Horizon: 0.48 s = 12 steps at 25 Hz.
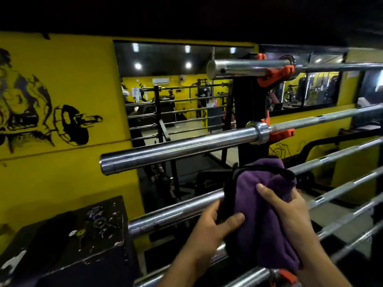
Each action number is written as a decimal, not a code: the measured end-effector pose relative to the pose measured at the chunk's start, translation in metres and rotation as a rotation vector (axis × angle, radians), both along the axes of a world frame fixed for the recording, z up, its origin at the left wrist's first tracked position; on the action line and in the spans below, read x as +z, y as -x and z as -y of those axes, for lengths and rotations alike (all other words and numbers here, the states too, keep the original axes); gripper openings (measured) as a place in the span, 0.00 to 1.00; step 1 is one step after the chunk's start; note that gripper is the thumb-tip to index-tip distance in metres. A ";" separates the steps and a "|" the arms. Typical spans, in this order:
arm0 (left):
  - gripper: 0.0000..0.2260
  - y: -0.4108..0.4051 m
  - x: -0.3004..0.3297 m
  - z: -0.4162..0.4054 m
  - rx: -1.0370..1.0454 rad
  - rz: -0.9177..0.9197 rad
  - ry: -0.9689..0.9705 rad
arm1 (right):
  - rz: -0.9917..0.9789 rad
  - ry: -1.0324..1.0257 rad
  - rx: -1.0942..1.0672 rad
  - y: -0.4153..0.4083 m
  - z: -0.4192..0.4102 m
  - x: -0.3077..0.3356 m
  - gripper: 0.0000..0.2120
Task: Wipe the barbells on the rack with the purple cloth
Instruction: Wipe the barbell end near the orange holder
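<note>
Several chrome barbells lie across a black upright rack [246, 94]. The top barbell [244, 68] sits highest, a second barbell [176, 149] runs below it, and a third barbell [176, 211] passes under my hands. The purple cloth [263, 208] is bunched over the third barbell at the rack post. My left hand [209, 228] grips the cloth's left edge, thumb on the fabric. My right hand [290, 214] holds the cloth from the right, fingers curled over it. The bar beneath the cloth is hidden.
Orange collars [277, 76] clamp the bars at the rack post. More barbell shafts [342, 189] run off to the lower right. A scuffed black box [68, 239] stands at lower left. A yellow painted wall [62, 79] and a mirror [165, 90] are behind.
</note>
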<state>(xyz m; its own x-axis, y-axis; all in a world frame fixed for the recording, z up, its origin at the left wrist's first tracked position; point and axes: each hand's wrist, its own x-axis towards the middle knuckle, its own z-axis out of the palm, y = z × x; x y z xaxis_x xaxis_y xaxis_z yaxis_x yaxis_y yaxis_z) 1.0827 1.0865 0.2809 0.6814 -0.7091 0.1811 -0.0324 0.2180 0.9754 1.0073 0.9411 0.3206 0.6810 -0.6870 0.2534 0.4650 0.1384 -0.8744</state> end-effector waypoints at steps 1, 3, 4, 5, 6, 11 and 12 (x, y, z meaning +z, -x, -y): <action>0.17 -0.008 0.005 -0.009 0.034 0.003 -0.013 | 0.012 -0.029 0.042 0.003 -0.003 -0.004 0.13; 0.14 -0.022 0.020 -0.030 0.040 0.119 -0.059 | 0.040 -0.068 0.153 0.010 0.002 -0.011 0.19; 0.14 -0.029 0.029 -0.042 0.023 0.232 -0.109 | 0.034 -0.046 0.209 0.013 0.009 -0.011 0.22; 0.16 -0.034 0.039 -0.052 0.000 0.346 -0.183 | 0.013 -0.005 0.289 0.016 0.018 -0.011 0.27; 0.18 -0.039 0.050 -0.061 -0.022 0.449 -0.280 | -0.019 0.038 0.398 0.017 0.028 -0.009 0.33; 0.16 -0.037 0.113 -0.060 -0.171 0.933 -0.662 | -0.277 0.414 0.919 0.017 0.012 -0.001 0.48; 0.16 -0.035 0.123 -0.052 -0.175 1.017 -0.687 | -0.331 0.450 0.893 0.015 -0.002 -0.004 0.42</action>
